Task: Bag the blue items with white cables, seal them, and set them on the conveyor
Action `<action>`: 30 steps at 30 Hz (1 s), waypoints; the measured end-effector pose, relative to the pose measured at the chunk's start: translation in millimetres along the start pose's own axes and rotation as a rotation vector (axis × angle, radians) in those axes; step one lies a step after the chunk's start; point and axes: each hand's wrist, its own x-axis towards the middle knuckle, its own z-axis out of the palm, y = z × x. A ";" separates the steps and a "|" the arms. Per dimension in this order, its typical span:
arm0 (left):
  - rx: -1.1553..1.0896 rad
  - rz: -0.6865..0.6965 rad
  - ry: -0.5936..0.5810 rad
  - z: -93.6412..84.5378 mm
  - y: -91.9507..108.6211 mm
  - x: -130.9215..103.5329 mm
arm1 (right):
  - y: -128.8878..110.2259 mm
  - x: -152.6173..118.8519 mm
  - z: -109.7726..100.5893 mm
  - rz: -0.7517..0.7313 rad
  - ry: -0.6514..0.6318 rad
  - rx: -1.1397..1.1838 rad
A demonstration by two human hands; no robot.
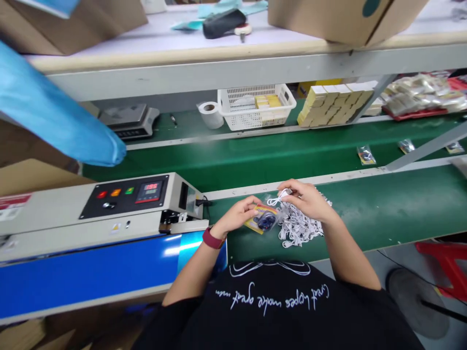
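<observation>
My left hand (239, 214), with a dark red band on its wrist, grips a clear plastic bag (265, 221) at its left side. Inside the bag show a yellow card and a dark blue round item that I cannot make out. Close to the bag's mouth, my right hand (304, 199) pinches a small coiled white USB cable (280, 196). Its metal plug points toward the right fingers. Under and beside my right hand lies a heap of white cables (299, 226) on the green work surface (383, 206).
A sealing machine (127, 199) with a blue belt (91, 272) stands left. Behind the green channel are a scale (127, 119), paper roll (211, 115), white basket (248, 119) and stacked small boxes (328, 107). Bagged items (366, 154) lie right. A shelf (237, 73) crosses overhead.
</observation>
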 end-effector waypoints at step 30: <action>0.248 0.174 0.231 -11.3 -13.0 -86.9 | -49.6 -3.3 83.8 -0.221 -0.097 -0.074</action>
